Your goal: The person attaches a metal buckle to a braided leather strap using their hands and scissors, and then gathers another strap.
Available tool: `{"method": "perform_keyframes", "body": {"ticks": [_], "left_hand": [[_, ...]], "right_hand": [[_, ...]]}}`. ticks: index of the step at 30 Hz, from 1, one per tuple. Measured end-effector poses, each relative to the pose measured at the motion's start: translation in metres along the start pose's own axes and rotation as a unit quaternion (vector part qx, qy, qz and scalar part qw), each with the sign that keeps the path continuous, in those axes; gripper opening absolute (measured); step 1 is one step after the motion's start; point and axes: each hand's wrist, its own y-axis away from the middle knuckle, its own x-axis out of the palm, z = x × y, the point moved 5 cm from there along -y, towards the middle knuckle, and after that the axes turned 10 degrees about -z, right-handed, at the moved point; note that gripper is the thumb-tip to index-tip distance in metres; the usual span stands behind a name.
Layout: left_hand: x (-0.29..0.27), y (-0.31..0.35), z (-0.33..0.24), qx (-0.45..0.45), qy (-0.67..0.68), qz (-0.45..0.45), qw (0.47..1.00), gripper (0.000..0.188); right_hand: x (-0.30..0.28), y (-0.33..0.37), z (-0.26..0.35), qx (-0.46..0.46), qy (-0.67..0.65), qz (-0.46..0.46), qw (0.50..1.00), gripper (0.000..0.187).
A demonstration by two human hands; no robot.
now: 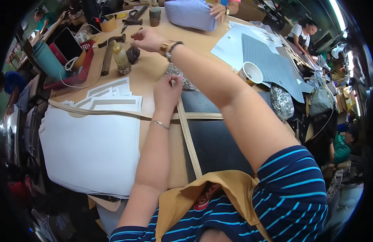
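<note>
My left hand (167, 92) is closed, thumb and fingertips curled together; what they hold, if anything, is too small to make out. Just behind it lies a silvery, crumpled-looking bundle (187, 82). A beige woven strap (189, 147) runs from beside this hand toward my body, meeting another woven strap (204, 116) that lies crosswise. Both straps pass over a black sheet (218, 139). Farther out, my right hand (148, 40) reaches across to the left, fingers curled in a pinch; their content is hidden. Beneath and beside it are a dark lump (132, 55), a yellowish bottle (121, 59) and a hammer (108, 56).
White sheets (93, 151) are stacked at left, below a red tray (83, 66) with a teal bottle (48, 60). Grey sheets (267, 64), a white cup (251, 73) and a plastic-wrapped bundle (282, 103) lie right. Across the table, another person's hand (218, 11) touches a lavender padded piece (188, 14).
</note>
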Motion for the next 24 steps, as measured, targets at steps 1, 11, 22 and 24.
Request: {"method": "perform_keyframes", "body": {"ticks": [1,11,22,24], "left_hand": [[-0.014,-0.004,0.006,-0.011,-0.035,-0.008,0.999,0.027],[-0.002,-0.006,0.005,0.028,-0.071,-0.06,0.995,0.032],[-0.006,-0.008,0.011,0.027,-0.03,-0.087,0.995,0.035],[-0.007,-0.008,0.009,0.034,-0.025,-0.092,0.995,0.035]], "right_hand": [[-0.001,0.017,0.023,-0.038,0.019,0.045,0.998,0.031],[-0.146,0.194,0.013,-0.111,0.211,0.025,0.971,0.016],[-0.139,0.186,0.001,-0.133,0.205,0.081,0.966,0.014],[-0.135,0.18,-0.001,-0.088,0.213,0.118,0.966,0.019]]}}
